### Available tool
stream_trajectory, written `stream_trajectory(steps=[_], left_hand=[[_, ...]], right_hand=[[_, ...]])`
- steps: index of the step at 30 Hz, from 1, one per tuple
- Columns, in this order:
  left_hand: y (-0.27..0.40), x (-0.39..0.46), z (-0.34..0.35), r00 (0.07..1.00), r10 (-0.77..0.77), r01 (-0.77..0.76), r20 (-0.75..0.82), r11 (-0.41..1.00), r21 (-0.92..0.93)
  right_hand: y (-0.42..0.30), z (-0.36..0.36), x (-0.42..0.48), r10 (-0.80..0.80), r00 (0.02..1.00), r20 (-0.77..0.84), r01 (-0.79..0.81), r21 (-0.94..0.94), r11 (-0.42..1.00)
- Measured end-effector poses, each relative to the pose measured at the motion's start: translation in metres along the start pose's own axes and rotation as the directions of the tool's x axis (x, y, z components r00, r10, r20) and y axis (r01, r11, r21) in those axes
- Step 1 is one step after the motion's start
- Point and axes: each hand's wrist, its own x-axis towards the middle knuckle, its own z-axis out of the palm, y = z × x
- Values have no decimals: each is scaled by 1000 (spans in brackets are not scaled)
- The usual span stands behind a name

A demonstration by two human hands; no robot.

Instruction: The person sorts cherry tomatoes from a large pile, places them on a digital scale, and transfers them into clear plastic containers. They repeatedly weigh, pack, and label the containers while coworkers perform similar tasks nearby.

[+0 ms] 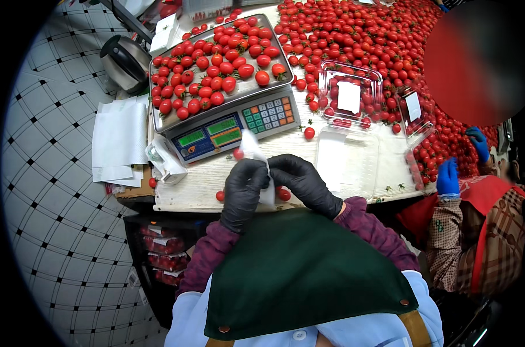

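Note:
Both of my hands wear black gloves and meet over the front of the table. My left hand [243, 191] and my right hand [308, 184] pinch a thin white sheet [254, 147] between their fingertips, and it stands roughly on edge. Just beyond them is a digital scale [269, 113] with a lit green display. Its metal pan [249, 90] bears many cherry tomatoes [217, 69]. To the right of my right hand lies an open clear plastic clamshell box [366, 160]. A white liner [330, 160] rests in its left part, and its lid [351, 67] bears a white label.
Loose tomatoes [349, 34] heap over the table's far right. A co-worker's blue-gloved hands [448, 178] are at the right. White sheets [119, 139], a tape dispenser [167, 162] and a kettle [125, 65] stand left. Filled boxes [167, 260] sit in a black crate below.

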Motion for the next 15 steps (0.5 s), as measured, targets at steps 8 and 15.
stream_trajectory(steps=[8,15], left_hand=[[-5,2,16,997,-33,33,65,999,8],[-10,10,37,993,-33,13,109,984,176]], right_hand=[[-8,-7,-22,11,998,-58,-3,130,992],[-9,-31,-36,-97,983,-157,96,-16,995]])
